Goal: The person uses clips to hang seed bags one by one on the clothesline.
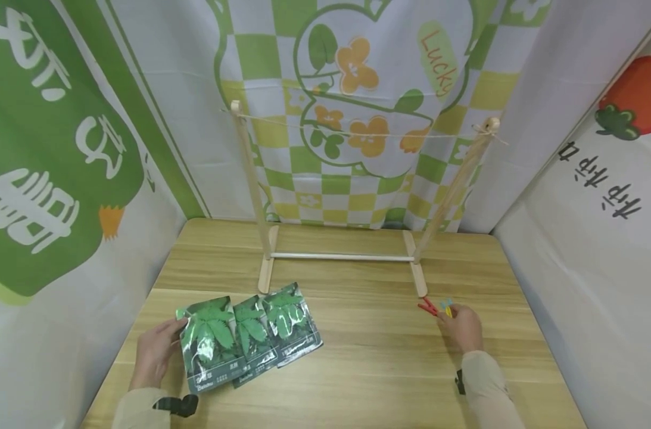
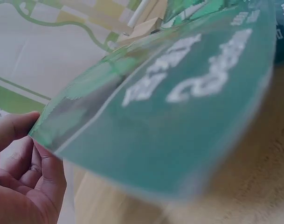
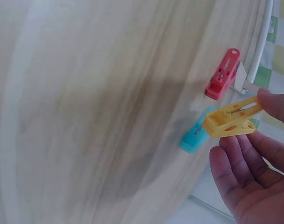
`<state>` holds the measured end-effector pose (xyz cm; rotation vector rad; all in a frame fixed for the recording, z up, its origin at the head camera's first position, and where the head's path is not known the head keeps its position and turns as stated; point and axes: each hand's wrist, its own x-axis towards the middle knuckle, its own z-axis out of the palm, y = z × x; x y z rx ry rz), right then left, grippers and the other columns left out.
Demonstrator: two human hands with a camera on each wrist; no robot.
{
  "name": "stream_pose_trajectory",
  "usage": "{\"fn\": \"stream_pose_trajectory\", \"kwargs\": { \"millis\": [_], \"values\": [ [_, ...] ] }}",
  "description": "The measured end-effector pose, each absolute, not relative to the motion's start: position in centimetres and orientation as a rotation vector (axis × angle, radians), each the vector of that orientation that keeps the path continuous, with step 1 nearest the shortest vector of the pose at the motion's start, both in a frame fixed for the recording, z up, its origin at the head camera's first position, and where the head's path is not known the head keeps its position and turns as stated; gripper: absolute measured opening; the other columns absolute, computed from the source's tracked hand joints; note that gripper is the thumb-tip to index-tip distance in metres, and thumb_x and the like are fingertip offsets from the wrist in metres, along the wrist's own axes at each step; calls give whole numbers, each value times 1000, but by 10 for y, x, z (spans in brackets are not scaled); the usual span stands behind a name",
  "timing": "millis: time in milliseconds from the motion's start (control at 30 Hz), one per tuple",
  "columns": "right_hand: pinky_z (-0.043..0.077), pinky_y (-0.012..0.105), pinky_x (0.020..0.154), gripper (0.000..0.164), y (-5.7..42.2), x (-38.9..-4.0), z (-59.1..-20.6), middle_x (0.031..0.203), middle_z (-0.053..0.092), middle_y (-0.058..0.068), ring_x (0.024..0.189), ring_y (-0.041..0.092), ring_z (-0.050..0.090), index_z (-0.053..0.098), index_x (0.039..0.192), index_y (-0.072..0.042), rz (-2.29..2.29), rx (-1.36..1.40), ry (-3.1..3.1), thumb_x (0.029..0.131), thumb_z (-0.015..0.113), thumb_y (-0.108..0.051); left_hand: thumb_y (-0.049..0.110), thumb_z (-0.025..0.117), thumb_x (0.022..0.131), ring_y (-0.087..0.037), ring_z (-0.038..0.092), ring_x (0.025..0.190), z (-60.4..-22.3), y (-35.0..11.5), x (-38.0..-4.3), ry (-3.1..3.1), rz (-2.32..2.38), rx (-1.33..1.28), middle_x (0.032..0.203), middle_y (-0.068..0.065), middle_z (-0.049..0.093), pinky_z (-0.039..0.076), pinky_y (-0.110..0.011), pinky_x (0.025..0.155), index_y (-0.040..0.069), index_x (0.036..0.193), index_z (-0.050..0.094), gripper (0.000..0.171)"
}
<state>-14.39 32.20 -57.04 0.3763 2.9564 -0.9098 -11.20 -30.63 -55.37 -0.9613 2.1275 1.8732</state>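
Note:
Three green sachets printed with leaves lie overlapping at the table's left front. My left hand (image 1: 156, 351) pinches the edge of the leftmost sachet (image 1: 209, 339) between thumb and fingers; the left wrist view has this sachet (image 2: 179, 121) tilted up at that edge. Beside it are the middle sachet (image 1: 254, 333) and the right sachet (image 1: 292, 322). On the right, my right hand (image 1: 464, 328) pinches a yellow clothespin (image 3: 230, 116) by its handle end. A blue clothespin (image 3: 195, 135) and a red clothespin (image 3: 222, 74) lie on the table just past it.
A wooden stand stands at the back, with a left post (image 1: 252, 179), a right post (image 1: 456, 185), a string (image 1: 352, 133) tied between their tops and a white bar (image 1: 341, 257) low down. Printed curtains (image 1: 352, 196) surround the wooden table (image 1: 357, 381) on three sides.

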Motion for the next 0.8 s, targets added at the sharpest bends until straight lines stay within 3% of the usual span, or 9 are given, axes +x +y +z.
{"fn": "stream_pose_trajectory", "kwargs": {
  "millis": [233,467,600,800],
  "values": [
    [53,54,86,45,322,-148,-564,112,65,33,101,45,64,58,122,13,-950,362,2984,93,64,-21,33,65,94,5,62,81,-541,-302,-123,2156,1962,-923,83,22,62,55,-13,75,-3,135,50,57],
    [53,55,87,44,321,-154,-561,110,66,33,99,45,65,60,118,13,-992,348,3044,92,65,-23,29,66,93,3,62,78,-526,-298,-136,2223,2011,-934,89,15,63,56,-15,72,8,111,67,28],
    [53,53,83,41,320,-157,-557,103,68,31,93,42,66,63,114,13,-1008,319,3077,91,67,-21,29,64,95,3,61,78,-516,-295,-141,2287,1958,-915,89,16,61,56,-14,71,3,119,64,36],
    [54,50,81,41,316,-163,-541,106,67,28,95,38,65,62,118,11,-1055,324,3051,93,64,-22,31,64,94,3,61,77,-504,-296,-151,2292,1972,-870,86,18,59,55,-14,71,0,120,62,41]
  ]
}}
